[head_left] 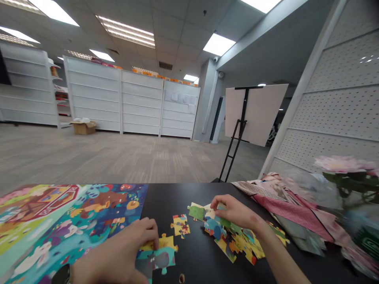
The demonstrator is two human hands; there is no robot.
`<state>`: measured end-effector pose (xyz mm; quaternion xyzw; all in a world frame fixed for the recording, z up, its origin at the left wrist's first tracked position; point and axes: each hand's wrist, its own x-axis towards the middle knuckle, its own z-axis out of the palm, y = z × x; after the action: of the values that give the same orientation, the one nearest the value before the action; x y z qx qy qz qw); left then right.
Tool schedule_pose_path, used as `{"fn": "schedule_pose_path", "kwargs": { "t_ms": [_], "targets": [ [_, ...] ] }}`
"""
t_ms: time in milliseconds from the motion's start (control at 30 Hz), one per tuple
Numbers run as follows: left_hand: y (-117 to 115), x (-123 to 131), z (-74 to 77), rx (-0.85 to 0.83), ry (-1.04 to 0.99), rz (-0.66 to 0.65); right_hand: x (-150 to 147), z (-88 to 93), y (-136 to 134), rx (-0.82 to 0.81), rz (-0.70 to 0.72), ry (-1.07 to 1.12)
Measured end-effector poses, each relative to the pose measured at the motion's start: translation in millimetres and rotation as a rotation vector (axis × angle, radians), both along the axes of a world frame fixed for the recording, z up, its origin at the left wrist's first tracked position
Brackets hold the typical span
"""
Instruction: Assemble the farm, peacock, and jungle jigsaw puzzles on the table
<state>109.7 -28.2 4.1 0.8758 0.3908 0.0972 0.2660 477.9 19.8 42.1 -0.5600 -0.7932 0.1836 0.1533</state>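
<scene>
My left hand point(127, 246), a watch at its wrist, has its fingers curled down on a few joined jigsaw pieces point(164, 256) in yellow and teal with a grey animal. Part of these pieces is hidden under the hand. A yellow jigsaw piece point(180, 226) with small figures lies apart, between my hands. My right hand point(232, 213) reaches over a heap of loose jigsaw pieces point(250, 242), its fingers bent together at a piece among them, mostly covered by the hand. A green piece point(196, 212) lies at the heap's left edge.
A colourful picture sheet point(97, 213) covers the left of the black table point(173, 193). On the right lie a pink patterned cloth point(299, 211), clear plastic and pink flowers point(340, 163). A small brown object point(181, 278) sits at the near edge. Beyond stand an easel point(244, 106) and white shelves.
</scene>
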Motion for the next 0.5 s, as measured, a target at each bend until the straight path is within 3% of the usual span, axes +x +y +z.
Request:
{"fn": "schedule_pose_path", "kwargs": {
  "t_ms": [167, 267, 367, 500],
  "targets": [
    [0.7, 0.2, -1.1, -0.008, 0.004, -0.004, 5.7, -3.1, 12.8, 0.129, -0.15, -0.098],
    [1.7, -0.7, -3.6, -0.013, -0.003, -0.009, 5.8, 1.5, -0.2, 0.186, -0.205, -0.137],
    [2.3, -1.7, -4.2, -0.011, -0.009, -0.011, -1.3, -12.9, -47.0, 0.266, -0.216, -0.16],
    [3.1, -2.4, -5.5, 0.037, -0.051, -0.043, -14.6, -69.2, -136.6, 0.421, -0.14, -0.264]
  ]
}}
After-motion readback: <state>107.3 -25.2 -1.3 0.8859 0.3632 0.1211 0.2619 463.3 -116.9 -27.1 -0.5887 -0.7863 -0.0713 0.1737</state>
